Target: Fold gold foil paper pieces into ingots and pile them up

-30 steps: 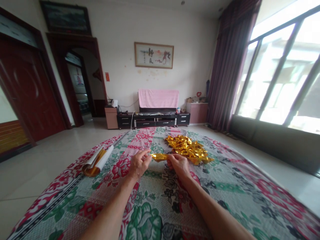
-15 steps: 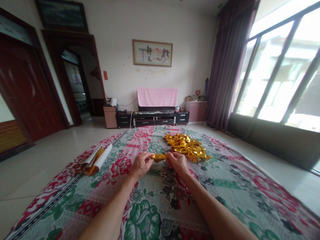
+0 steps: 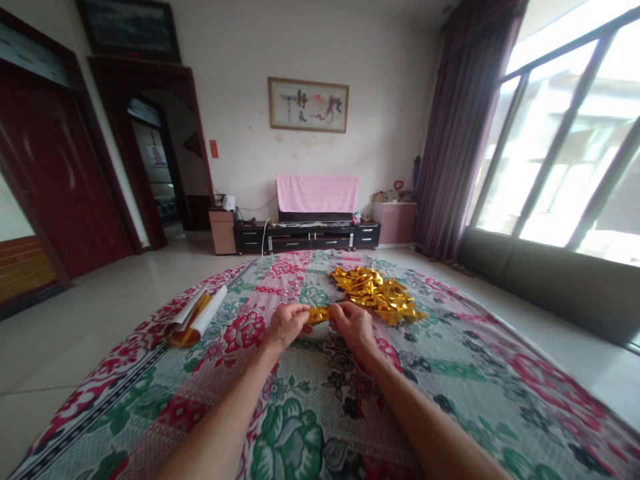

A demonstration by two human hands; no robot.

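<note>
Between my two hands is a folded piece of gold foil paper (image 3: 319, 315), shiny and narrow. My left hand (image 3: 288, 327) pinches its left end, thumb and fingers closed. At its right end my right hand (image 3: 354, 325) grips it, the fingers bent and partly hiding that end. Just beyond my right hand lies a heap of folded gold foil pieces (image 3: 377, 293), pointed and overlapping. Off to the left, a loosely rolled stack of gold foil sheets (image 3: 193, 323) with white backing rests on the cloth.
A patterned red, green and grey cloth (image 3: 210, 407) covers the surface under my hands. Past its far edge stand a low black cabinet (image 3: 310, 238) and a pink cloth (image 3: 317, 193) draped over something. A window (image 3: 560, 147) is on the right, a dark red door (image 3: 55, 160) on the left.
Both hands have stayed on the foil piece, which now looks shorter between them as my fingers cover more of its ends. The view has shifted slightly; heap and roll lie unchanged.
</note>
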